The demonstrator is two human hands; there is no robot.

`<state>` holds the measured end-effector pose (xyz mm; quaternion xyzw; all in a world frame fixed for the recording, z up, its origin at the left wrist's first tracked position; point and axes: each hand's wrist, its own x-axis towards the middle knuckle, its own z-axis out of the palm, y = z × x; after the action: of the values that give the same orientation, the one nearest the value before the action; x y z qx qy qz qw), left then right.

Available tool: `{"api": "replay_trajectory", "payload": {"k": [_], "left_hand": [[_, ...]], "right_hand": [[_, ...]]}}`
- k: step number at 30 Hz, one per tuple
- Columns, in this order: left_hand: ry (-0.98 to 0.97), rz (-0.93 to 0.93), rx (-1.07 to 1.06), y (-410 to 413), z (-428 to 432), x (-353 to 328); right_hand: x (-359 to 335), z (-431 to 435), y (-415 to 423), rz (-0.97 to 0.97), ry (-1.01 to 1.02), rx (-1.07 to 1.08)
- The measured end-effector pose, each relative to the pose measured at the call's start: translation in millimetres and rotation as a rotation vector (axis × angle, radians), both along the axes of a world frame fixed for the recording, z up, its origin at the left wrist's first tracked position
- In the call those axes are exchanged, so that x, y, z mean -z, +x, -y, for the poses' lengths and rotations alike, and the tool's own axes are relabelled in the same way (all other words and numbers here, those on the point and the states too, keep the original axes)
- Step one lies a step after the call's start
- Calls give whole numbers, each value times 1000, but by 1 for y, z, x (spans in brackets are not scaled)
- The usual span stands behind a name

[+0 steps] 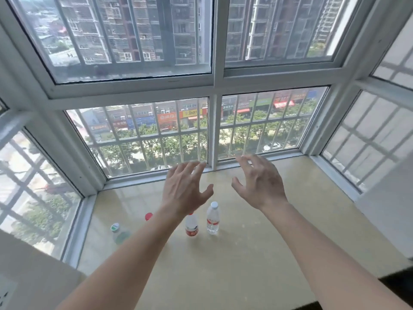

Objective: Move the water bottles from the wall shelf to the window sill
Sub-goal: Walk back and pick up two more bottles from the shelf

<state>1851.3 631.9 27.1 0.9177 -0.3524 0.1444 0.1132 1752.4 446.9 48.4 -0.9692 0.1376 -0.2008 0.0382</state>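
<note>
Four bottles (213,218) upright on the sill (257,253), lower centre of frame, lined up in a loose row running left to right. White-capped one at right, just beside a red-labelled one (191,225) whose cap hides behind the left wrist. Further left, a red cap (148,216) showing above the forearm, body hidden. Leftmost, a green-capped one (118,233), somewhat blurred. Kept back from the glass (145,142), probably for easy reach and steady footing. Left hand (184,189) spread wide, empty, raised above the row. Right hand (260,182) likewise wide, fingers loosely curled, holding nothing. Both clear of every bottle, apparently after a release. Wall shelf out of view, so count of bottles left unknown.
</note>
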Motion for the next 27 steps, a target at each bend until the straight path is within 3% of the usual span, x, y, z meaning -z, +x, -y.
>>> {"api": "replay_trajectory", "payload": {"k": [7, 17, 27], "left_hand": [[-14, -42, 269, -23, 63, 8], [-13, -98, 680, -122, 156, 22], [13, -62, 981, -232, 234, 35]], "right_hand": [[10, 27, -79, -48, 39, 322], [20, 44, -234, -75, 72, 771], [38, 59, -360, 0, 21, 1029]]}}
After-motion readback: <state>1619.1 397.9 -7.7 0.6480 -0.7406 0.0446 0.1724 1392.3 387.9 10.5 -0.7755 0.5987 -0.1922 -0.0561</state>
